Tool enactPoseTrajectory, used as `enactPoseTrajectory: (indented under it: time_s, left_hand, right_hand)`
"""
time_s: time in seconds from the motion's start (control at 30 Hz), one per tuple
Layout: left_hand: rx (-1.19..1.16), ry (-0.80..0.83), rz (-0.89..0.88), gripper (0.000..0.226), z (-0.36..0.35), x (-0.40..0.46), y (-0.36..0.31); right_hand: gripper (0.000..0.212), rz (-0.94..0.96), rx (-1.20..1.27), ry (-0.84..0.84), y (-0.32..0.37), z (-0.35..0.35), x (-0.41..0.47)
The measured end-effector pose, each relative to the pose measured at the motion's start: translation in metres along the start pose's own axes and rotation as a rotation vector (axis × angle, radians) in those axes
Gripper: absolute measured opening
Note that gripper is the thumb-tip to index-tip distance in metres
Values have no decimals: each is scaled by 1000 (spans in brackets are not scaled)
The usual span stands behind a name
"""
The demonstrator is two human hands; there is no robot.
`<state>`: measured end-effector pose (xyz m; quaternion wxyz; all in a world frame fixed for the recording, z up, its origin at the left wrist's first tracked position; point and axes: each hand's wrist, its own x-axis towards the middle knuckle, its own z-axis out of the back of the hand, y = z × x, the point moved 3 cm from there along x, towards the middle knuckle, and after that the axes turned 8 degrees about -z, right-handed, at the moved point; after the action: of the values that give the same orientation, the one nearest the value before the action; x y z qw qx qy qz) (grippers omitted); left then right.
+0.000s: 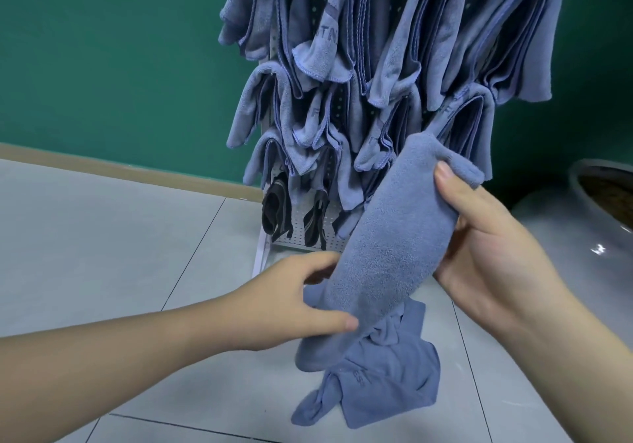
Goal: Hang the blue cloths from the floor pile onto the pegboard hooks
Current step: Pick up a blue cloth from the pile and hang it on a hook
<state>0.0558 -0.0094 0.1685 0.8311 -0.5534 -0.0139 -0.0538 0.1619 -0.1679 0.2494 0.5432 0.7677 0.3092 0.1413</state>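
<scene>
Wall and floor: a green wall (102,65) at far left, with pale grey floor tiles (85,237) below it.
Left hand: the left hand (298,302) reaches in from the lower left, thumb on the near face and fingers curled behind the lower part of the folded cloth, pinching it.
Folded cloth: a blue cloth (387,254), folded into a long thick strip, slants up from lower left to upper right between both hands, held in the air.
Floor pile: directly beneath, one crumpled blue cloth (387,384) lies on the tiles (I cannot tell whether more lie under it).
Pegboard: a white pegboard rack (318,233) stands behind, crowded with hanging blue cloths (394,65); a few dark items (274,209) hang near its foot.
Right hand: the right hand (479,237) grips the cloth's upper end, thumb on top, fingers wrapped beneath.
Far right: a large grey pot (582,223).
Doing it well: keep the fold tight with both hands, then look for a hook with room; most appear full, so drape the strip evenly to stop it sliding off.
</scene>
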Motion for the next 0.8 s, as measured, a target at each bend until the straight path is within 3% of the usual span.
enactPoseTrajectory:
  time_s: [0.13, 0.23, 0.43, 0.57, 0.67, 0.73, 0.8]
  left_hand:
    - [-29, -15, 42, 39, -2, -2, -7]
    - [-40, 14, 90, 21, -3, -5, -8]
    - [-158, 9, 123, 19, 4, -6, -12]
    - [-264, -4, 106, 17, 17, -8, -28]
    - [-300, -63, 48, 20, 35, -9, -42]
    - [-310, -90, 23, 22, 44, -10, -48]
    - [-306, -93, 22, 19, 49, -11, -48]
  right_hand:
    - [27, -17, -17, -1, -5, 0, 1]
    - [31, -49, -72, -111, -9, 12, 9]
    - [28, -123, -102, -338, -14, 49, 28]
    - [22, -136, -248, -325, -14, 55, 32]
    - [22, -158, -540, -293, -23, 50, 33]
    - [52, -4, -901, -282, -27, 42, 28]
    - [75, 206, -1160, -82, -32, 21, 18]
